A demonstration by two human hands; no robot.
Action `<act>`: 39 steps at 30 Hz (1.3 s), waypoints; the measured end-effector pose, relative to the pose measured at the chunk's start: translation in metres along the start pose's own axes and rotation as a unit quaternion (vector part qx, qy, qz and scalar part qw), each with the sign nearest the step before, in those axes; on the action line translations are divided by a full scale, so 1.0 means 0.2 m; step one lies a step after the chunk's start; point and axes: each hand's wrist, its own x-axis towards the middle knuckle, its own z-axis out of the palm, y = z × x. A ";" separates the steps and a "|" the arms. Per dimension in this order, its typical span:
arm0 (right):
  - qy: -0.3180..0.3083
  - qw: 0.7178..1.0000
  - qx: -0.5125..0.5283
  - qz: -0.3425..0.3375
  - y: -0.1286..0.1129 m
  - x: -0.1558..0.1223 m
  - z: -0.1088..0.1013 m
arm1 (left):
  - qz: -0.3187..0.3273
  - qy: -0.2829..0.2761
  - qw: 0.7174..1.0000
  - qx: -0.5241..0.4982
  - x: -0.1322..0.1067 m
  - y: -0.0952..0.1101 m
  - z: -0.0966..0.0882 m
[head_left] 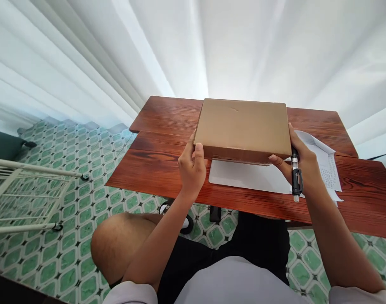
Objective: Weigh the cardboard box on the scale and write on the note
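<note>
Two hands grip one cardboard box (243, 126): left hand (191, 166) pinching, right hand (299, 162) also clasping one pen (296, 175).

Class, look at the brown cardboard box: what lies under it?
Under the cardboard box, held by the left hand and right hand, a white sheet lies on the wooden table; its far part is covered.

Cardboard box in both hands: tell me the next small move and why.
Probably lower the cardboard box flat onto the table. The left hand and right hand grip its two near corners, and its front edge seems raised above the white sheet. The right hand also pinches a black pen, so its grip looks awkward; setting the box down would free it.
</note>
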 end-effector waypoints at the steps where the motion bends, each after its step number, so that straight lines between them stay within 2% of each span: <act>1: 0.003 1.000 -0.001 0.005 0.03 -0.01 -0.03 | -0.009 -0.016 1.000 -0.005 -0.01 0.01 0.03; 5: -0.003 1.000 0.010 0.013 0.14 -0.04 -0.12 | -0.039 -0.063 0.997 0.001 -0.06 0.03 0.11; 10: -0.020 0.998 0.033 0.043 0.21 -0.08 -0.15 | -0.028 -0.067 0.996 0.048 -0.10 0.04 0.14; 18: -0.062 0.995 0.031 0.065 0.20 -0.10 -0.13 | -0.014 -0.041 0.996 0.076 -0.13 -0.03 0.12; 28: -0.063 0.996 0.022 0.060 0.20 -0.13 -0.13 | -0.019 -0.036 0.997 0.071 -0.18 -0.07 0.10; 32: -0.071 0.996 0.012 0.057 0.22 -0.14 -0.13 | 0.006 -0.040 0.998 0.049 -0.17 -0.07 0.09; 35: -0.080 0.995 0.044 0.040 0.24 -0.13 -0.15 | 0.023 -0.043 0.997 0.053 -0.22 -0.05 0.07; 37: -0.043 0.997 0.064 0.027 0.24 -0.11 -0.17 | 0.014 -0.059 0.995 0.078 -0.30 -0.02 0.05; 39: 0.036 0.997 0.064 0.011 0.21 -0.07 -0.19 | 0.001 -0.081 0.992 0.093 -0.38 0.01 0.04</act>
